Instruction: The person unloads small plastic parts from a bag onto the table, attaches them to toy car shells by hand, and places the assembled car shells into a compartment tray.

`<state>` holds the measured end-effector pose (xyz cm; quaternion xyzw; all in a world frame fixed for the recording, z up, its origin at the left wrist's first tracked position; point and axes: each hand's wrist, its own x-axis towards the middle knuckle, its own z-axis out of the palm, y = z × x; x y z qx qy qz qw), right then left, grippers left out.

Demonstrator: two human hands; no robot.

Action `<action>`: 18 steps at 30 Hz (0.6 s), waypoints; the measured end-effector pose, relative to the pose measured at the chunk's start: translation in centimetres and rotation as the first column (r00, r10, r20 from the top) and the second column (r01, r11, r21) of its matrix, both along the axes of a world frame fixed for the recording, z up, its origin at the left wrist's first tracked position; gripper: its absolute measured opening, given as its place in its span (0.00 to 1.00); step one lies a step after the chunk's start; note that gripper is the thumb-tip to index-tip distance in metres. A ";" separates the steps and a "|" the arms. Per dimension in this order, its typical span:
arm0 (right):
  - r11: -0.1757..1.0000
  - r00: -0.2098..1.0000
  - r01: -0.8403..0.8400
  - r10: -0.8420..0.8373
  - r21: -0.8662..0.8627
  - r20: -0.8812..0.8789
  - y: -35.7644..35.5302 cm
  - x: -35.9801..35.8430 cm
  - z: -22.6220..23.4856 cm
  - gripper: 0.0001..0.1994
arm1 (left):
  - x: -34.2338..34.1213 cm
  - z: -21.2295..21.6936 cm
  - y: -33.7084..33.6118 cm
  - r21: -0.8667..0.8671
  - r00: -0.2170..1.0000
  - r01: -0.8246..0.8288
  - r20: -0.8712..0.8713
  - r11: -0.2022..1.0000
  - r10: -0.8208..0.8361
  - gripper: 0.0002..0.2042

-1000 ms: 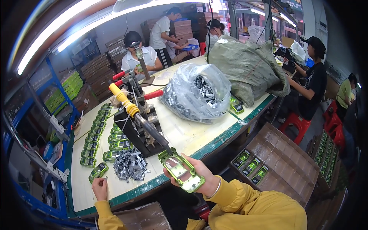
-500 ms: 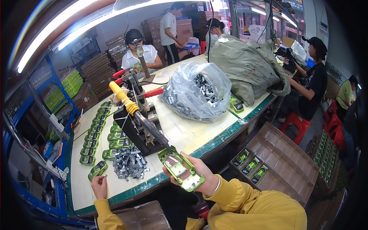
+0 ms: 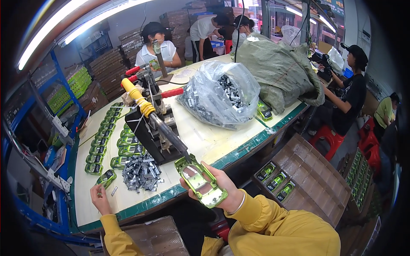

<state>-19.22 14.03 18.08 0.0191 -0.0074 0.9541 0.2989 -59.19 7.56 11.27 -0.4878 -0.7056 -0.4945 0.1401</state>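
Observation:
My right hand (image 3: 224, 187) grips a shiny green toy car body shell (image 3: 204, 181), with its hollow inside facing up, above the table's front edge. The shell's far end lies by the tip of a dark metal bar (image 3: 168, 135) with a yellow-wrapped upper end. My left hand (image 3: 101, 200) is over the front left of the table, fingers loosely bent and apart, holding nothing I can see. Its fingertips are close by a green toy car (image 3: 106, 178); whether they touch is unclear. A small grey piece (image 3: 114, 190) lies just right of these fingers.
A pile of grey parts (image 3: 142, 173) and rows of green cars (image 3: 100, 142) lie beside a red-handled clamp fixture (image 3: 162, 128). Behind are a plastic bag (image 3: 205, 102) of grey parts and a green sack (image 3: 277, 72). Right, a compartment tray (image 3: 316, 179) holds boxed cars. Co-workers sit around.
My left hand has shifted slightly left, away from the small grey piece that now shows on the table. The whole view has tilted a little. A co-worker at the back has bent forward.

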 end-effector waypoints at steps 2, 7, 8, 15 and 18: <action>1.000 1.000 0.013 -0.013 0.020 -0.001 -0.1 0.1 0.0 0.20 | 0.4 0.8 -0.2 0.035 0.999 -0.035 0.010 0.999 0.034 0.06; 1.000 0.999 0.018 -0.019 0.015 0.034 -0.4 0.1 0.3 0.19 | 6.7 7.6 -1.8 0.388 0.932 0.239 0.166 0.890 -0.323 0.12; 1.000 0.999 0.019 -0.019 0.004 0.034 -0.4 0.0 0.2 0.19 | 8.5 9.5 -2.4 0.476 0.885 0.371 0.080 0.797 -0.459 0.14; 1.000 0.994 0.026 -0.024 -0.013 0.108 -0.2 0.2 0.9 0.19 | 19.2 17.4 -7.0 0.563 0.497 0.785 -0.322 0.260 -0.805 0.20; 0.998 0.990 0.057 -0.057 0.003 0.126 0.0 0.3 1.0 0.18 | 19.7 19.1 -8.0 0.400 0.288 0.906 -0.335 0.141 -0.897 0.20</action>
